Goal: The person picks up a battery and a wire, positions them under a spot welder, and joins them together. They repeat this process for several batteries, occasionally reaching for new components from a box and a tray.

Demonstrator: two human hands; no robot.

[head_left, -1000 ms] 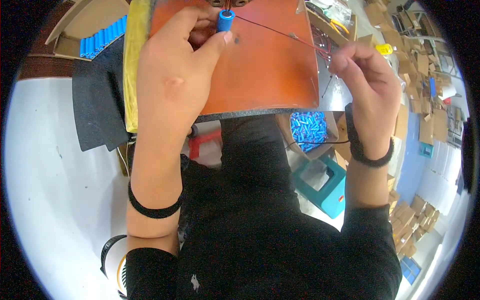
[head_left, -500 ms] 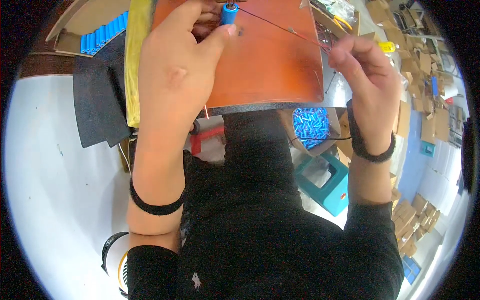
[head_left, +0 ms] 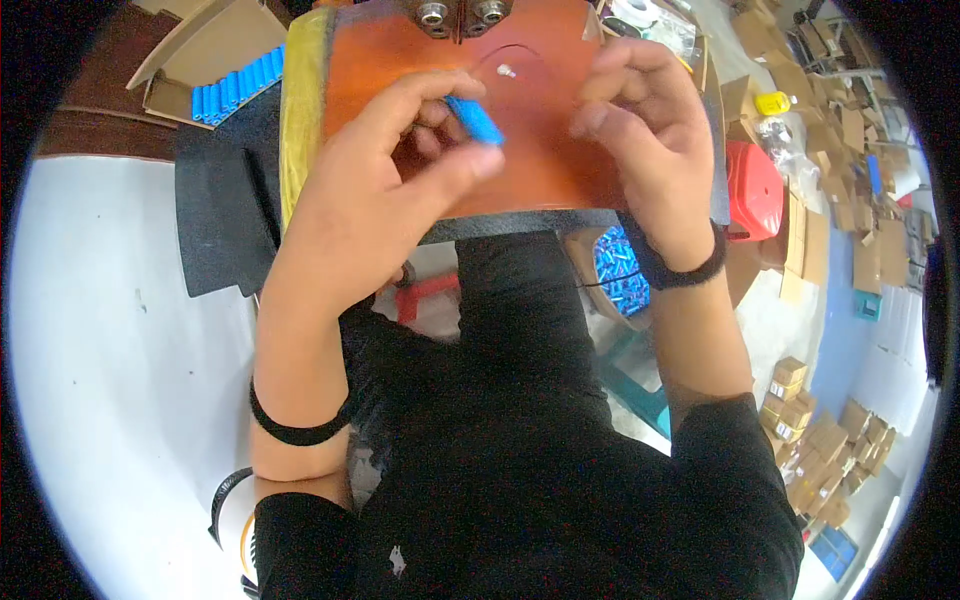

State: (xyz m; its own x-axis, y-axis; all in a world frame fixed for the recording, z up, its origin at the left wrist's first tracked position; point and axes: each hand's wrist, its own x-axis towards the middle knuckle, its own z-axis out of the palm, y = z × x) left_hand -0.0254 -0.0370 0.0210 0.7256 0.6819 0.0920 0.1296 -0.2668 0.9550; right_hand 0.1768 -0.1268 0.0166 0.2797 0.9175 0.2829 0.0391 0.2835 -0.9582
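Between the thumb and fingers of my left hand is a small blue battery cell, tilted and slightly blurred, above the orange-brown work mat. A thin dark wire arcs over the mat near the cell. Below the arc shows a small white connector; whether it joins the wire is too blurred to tell. To the right, my right hand hovers over the mat with its fingers loosely curled and thumb apart. Its fingertips are smeared, but nothing shows between them.
Two round metal fittings on dark brackets stand at the mat's far edge. At far left, a cardboard tray holds a row of blue cells. Below the table's right edge sits a box of blue cells; a red stool is farther right.
My left hand has brought the cell nearer, away from the far fittings, and tilted it. My right hand has moved left toward it; the wire, formerly stretched between both hands, now hangs in a loose arc.
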